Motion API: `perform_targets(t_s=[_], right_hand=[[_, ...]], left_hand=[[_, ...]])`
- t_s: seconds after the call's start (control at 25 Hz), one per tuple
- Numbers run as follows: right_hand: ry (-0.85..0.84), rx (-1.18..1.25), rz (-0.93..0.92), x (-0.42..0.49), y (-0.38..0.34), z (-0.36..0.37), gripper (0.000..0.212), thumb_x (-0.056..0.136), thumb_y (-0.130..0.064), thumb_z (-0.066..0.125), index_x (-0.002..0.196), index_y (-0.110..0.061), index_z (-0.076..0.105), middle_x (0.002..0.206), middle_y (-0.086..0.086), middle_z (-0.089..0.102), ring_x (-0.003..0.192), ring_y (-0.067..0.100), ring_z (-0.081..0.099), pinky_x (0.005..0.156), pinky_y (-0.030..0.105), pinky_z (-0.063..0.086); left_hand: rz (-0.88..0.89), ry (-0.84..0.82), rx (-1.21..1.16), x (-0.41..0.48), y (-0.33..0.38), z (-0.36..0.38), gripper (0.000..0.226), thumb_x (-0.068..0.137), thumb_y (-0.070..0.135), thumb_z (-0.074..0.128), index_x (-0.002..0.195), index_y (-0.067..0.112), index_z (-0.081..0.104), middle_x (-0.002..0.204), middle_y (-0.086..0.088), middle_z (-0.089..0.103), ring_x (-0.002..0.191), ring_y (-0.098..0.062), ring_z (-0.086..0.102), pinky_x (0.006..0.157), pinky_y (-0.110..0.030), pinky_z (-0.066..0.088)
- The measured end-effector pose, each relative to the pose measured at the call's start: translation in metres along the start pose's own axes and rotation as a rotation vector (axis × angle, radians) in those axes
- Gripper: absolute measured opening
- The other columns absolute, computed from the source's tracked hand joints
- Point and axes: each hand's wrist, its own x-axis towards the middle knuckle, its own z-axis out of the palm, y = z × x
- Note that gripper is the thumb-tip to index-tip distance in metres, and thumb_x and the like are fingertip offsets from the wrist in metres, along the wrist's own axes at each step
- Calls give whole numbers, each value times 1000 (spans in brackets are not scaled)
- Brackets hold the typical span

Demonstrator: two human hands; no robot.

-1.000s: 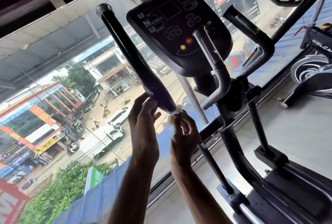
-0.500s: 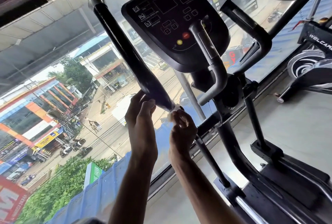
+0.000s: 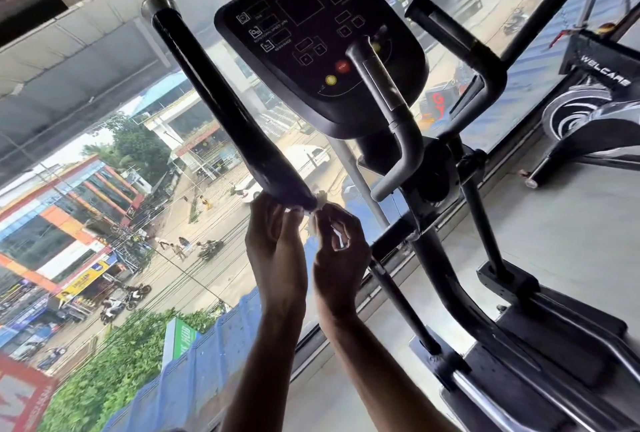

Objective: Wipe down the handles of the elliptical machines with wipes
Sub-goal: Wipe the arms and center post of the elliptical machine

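The elliptical's long black left handle [image 3: 221, 106] slants from upper left down to the centre. My left hand [image 3: 275, 244] reaches up under its lower end, fingertips touching the grip. My right hand [image 3: 337, 251] is just to the right and pinches a small white wipe [image 3: 320, 201] against the handle's bottom end. Most of the wipe is hidden by my fingers. The right moving handle [image 3: 453, 40] and the grey fixed handle [image 3: 394, 113] stand untouched beside the black console [image 3: 311, 37].
A large window [image 3: 104, 172] is right behind the machine, overlooking a street. The elliptical's frame and pedals [image 3: 519, 345] fill the lower right. Another exercise machine [image 3: 595, 109] stands at the far right on the grey floor [image 3: 571, 224].
Both hands stay at the handle's lower end, with the fingers shifting slightly around the wipe. The view has tilted up a little.
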Motion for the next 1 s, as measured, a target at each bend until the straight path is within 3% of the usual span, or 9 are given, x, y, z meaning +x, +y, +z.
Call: perform_targets(t_s=[0.16,0.28,0.4,0.52,0.68,0.84,0.92,1.0], right_hand=[[-3,-115,-8,6,25,-5,10,98,-6,69,103,-12,75,114,3,74,108,13,70,89,30,60],[59,-136,228,28,49,-6,10,95,1,67,99,-1,76,100,6,78,88,9,76,82,43,63],[72,-58,209,23,44,-4,10,95,1,66,100,2,75,104,10,78,92,14,75,78,24,59],[49,-40,151,19,42,-7,11,96,-1,68,104,0,75,108,10,77,97,12,74,78,15,56],[86,-71,301,45,54,-10,17,96,4,63,97,-2,79,98,12,79,84,3,75,80,22,61],[31,-79,84,39,44,-13,18,97,-4,68,95,-21,75,104,9,76,96,11,73,81,20,58],[5,-102,103,36,52,-15,19,98,-9,68,94,-27,74,107,8,76,96,5,72,81,17,57],[14,-169,218,46,69,-14,13,98,-17,69,97,-25,79,104,0,79,97,5,74,88,32,62]], left_hand=[[0,27,33,3,-6,0,21,92,-6,59,105,10,64,86,22,73,86,8,65,78,-8,47],[17,41,24,2,-5,1,20,84,6,58,98,20,63,84,22,71,84,7,64,78,-10,47],[26,37,22,2,-7,0,25,89,-2,58,97,21,63,84,22,72,84,7,64,78,-9,47],[30,42,11,3,-11,1,25,88,1,59,100,22,64,88,21,73,88,4,66,80,-10,47],[25,64,4,1,-12,2,25,85,5,58,104,20,64,89,22,73,90,5,66,80,-10,47],[25,120,7,0,-13,10,26,81,8,56,105,12,64,84,22,71,85,5,65,78,-10,47],[26,159,31,0,-14,15,28,80,7,56,107,8,63,82,23,70,83,6,63,76,-9,46],[24,186,62,-2,-12,20,24,83,2,56,106,7,62,81,22,69,81,8,62,75,-7,45]])
